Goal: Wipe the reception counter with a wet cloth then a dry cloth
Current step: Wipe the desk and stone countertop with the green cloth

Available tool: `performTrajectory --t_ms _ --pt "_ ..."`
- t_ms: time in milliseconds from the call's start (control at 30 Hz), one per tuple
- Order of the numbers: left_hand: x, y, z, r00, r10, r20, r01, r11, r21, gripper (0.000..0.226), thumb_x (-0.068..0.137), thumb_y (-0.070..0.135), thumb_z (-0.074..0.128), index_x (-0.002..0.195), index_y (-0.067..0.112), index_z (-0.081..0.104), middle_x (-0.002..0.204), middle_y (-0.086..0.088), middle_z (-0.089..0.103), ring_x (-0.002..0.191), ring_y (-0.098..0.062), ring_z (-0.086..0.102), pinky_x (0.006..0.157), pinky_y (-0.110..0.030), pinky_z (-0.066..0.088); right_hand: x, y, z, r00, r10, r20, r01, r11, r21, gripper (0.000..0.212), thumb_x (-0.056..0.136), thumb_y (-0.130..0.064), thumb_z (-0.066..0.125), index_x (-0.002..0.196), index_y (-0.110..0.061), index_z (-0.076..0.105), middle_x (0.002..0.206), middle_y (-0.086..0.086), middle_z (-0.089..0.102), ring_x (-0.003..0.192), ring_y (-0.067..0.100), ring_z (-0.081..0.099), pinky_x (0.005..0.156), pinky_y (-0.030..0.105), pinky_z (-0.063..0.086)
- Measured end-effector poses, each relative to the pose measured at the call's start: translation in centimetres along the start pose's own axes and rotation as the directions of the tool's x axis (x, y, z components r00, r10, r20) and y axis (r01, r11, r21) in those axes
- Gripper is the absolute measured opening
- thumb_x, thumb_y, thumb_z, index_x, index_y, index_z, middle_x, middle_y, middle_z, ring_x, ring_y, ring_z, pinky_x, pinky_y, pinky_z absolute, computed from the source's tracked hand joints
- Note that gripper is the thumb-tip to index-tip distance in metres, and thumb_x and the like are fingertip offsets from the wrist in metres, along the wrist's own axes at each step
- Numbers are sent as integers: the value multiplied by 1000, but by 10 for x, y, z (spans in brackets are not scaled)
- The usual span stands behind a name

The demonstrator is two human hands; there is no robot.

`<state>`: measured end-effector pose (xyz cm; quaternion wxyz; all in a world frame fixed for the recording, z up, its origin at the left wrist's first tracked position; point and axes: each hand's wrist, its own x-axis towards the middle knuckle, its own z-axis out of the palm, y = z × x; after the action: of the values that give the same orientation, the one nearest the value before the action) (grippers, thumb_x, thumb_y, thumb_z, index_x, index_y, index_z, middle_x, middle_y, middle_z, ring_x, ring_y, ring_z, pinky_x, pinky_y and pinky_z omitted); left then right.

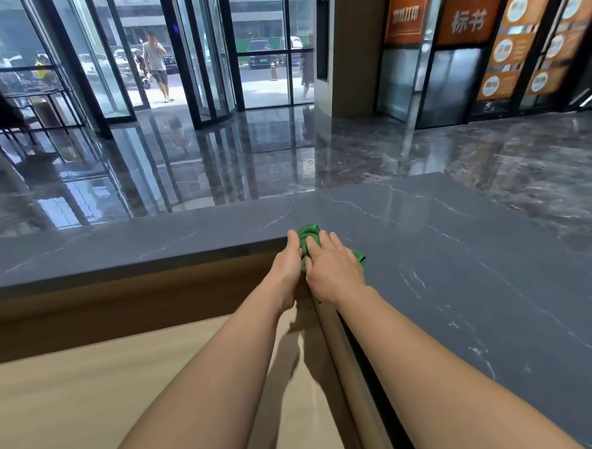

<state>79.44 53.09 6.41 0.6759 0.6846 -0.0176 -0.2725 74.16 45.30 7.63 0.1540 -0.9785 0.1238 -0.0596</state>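
Crumpled green cloth [309, 231] on dark grey marble desk [460, 250], at desk's inner corner. Pressed under flat, extended fingers [324, 238] of right hand [335, 273]. Left hand [288, 262] thumb beside cloth; left fingers hidden, state indeterminate.

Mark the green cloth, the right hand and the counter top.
green cloth [309, 231]: head view, bunched part beyond the fingers.
right hand [335, 272]: head view, back of the hand.
counter top [477, 249]: head view, bare dark stone right of the cloth.
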Motion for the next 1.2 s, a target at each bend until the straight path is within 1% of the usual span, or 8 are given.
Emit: performTrajectory --t_ms 167,333,433,667,833,933,1033,1200 --pt "-20 -7 7 1000 14 26 -14 1000 6 72 95 65 18 134 16 55 134 -8 58 124 -23 53 107 -42 40 -24 3 -5 999 4 45 -4 1000 4 50 105 -28 27 154 -19 21 163 8 9 150 24 5 120 41 12" --pt "-47 -21 16 1000 23 -8 -23 1000 0 73 94 66 19 139 17 50 143 -7 50 132 -23 46 113 -46 31 -56 6 -7 999 -12 49 11 1000 9 49 104 -28 28 152 -18 24 162 8 12 150 24 9 120 41 14" --pt "-66 -30 22 999 33 -22 -33 999 -4 73 93 66 20 138 17 51 142 -5 51 130 -21 47 113 -44 33 -78 8 -10 998 -30 51 29 999 16 47 103 -27 29 150 -17 27 161 9 17 149 25 13 120 41 17" --pt "-118 -52 38 995 35 -92 -35 999 5 86 79 76 25 137 18 52 137 -6 55 122 -24 53 108 -46 38 -137 13 -18 996 -63 57 62 998 23 49 102 -24 33 151 -18 27 161 8 16 149 25 12 119 41 16" --pt "-162 -66 49 997 45 -62 -46 999 -7 70 96 63 17 132 18 56 135 -5 57 123 -20 52 109 -40 37 -178 18 -24 993 -94 77 91 995 37 49 102 -23 35 149 -18 29 161 8 17 149 26 13 119 42 17" --pt "-188 -77 57 998 39 -51 -39 999 -4 70 96 63 15 133 20 56 137 -3 56 126 -20 50 112 -43 34 -204 22 -27 990 -121 67 117 992 53 44 101 -23 36 144 -17 35 157 9 25 147 26 19 118 43 22" --pt "-210 -85 62 994 44 -101 -43 999 15 67 98 61 17 134 18 54 138 -5 54 127 -22 49 111 -44 35 -226 26 -31 986 -140 88 134 989 62 44 103 -25 33 146 -17 33 159 9 20 148 26 16 119 42 19" --pt "-239 -95 69 988 70 -135 -67 997 25 63 99 57 21 134 15 54 136 -9 56 124 -24 52 103 -37 41 -256 31 -36 980 -187 71 182 981 72 31 103 -26 32 128 -16 46 143 8 40 138 27 33 112 43 30"
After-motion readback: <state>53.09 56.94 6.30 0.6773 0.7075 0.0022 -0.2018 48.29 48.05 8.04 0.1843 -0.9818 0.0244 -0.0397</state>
